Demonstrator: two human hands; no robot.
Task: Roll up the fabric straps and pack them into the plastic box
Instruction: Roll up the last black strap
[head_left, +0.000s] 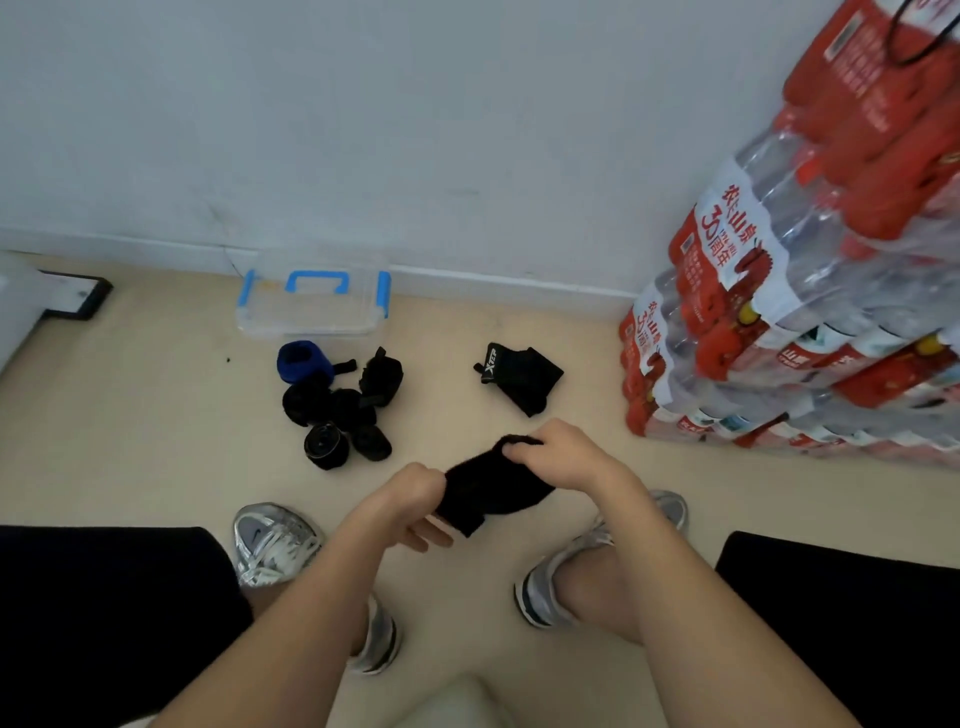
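A black fabric strap (493, 488) is held above the floor between both hands. My left hand (415, 499) grips its near lower end, and my right hand (556, 452) pinches its upper far end. A clear plastic box (311, 306) with blue latches and a blue handle stands on the floor by the wall. In front of it lies a pile of several rolled black straps (337, 410) with a blue rolled strap (301, 361) at its far left. A loose black strap with a white logo (519, 376) lies flat to the right of the pile.
Stacked shrink-wrapped packs of water bottles (810, 291) with red labels fill the right side. My two grey sneakers (275, 540) stand on the beige floor below my hands. A dark-edged base (78, 296) sits at the left by the white wall.
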